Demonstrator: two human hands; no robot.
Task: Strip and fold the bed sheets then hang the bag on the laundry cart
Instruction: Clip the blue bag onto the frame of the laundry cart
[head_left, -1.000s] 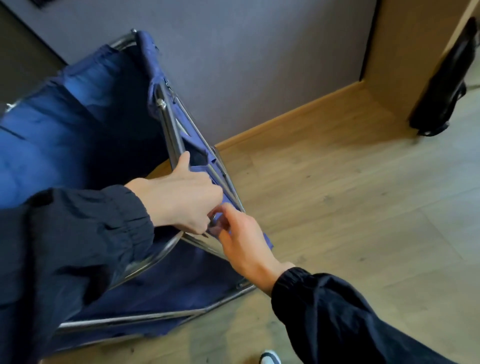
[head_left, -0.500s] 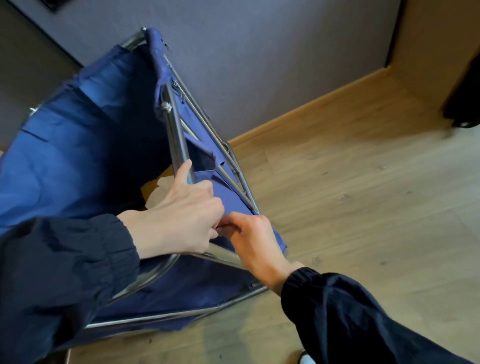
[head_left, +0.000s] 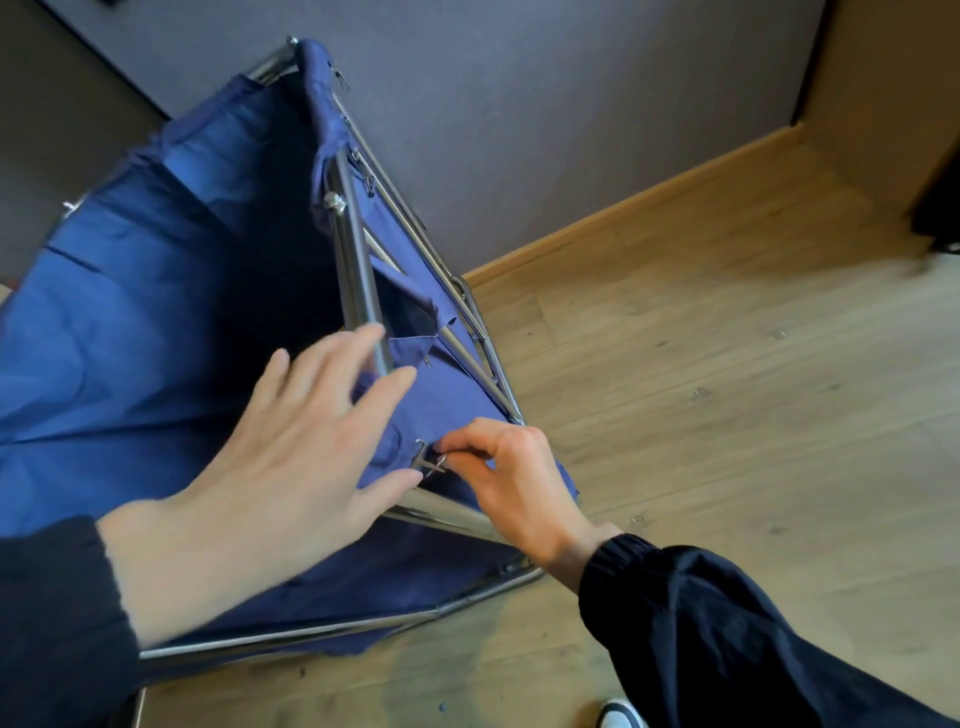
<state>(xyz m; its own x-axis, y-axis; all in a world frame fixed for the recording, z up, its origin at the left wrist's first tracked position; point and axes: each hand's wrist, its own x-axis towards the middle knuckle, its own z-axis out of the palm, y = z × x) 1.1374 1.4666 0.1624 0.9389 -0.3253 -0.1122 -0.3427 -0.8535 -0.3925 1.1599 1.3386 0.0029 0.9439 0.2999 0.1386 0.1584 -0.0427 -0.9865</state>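
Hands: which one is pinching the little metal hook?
The right hand, pinching the metal hook on the edge of the blue bag. The left hand is spread open, gripping nothing.

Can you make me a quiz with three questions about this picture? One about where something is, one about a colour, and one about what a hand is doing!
1. Where is the small silver metal hook that the right hand pinches?
A) in a drawer
B) at the edge of the fabric laundry bag
C) on a pillow

2. What colour is the bag?
A) red
B) blue
C) yellow

3. How is the left hand?
A) open, fingers spread
B) a tight fist
C) gripping a cup

Answers: B, the hook sits in the cloth edge beside the shiny metal tube frame; B, the cloth is blue all over; A, its fingers are straight and apart.
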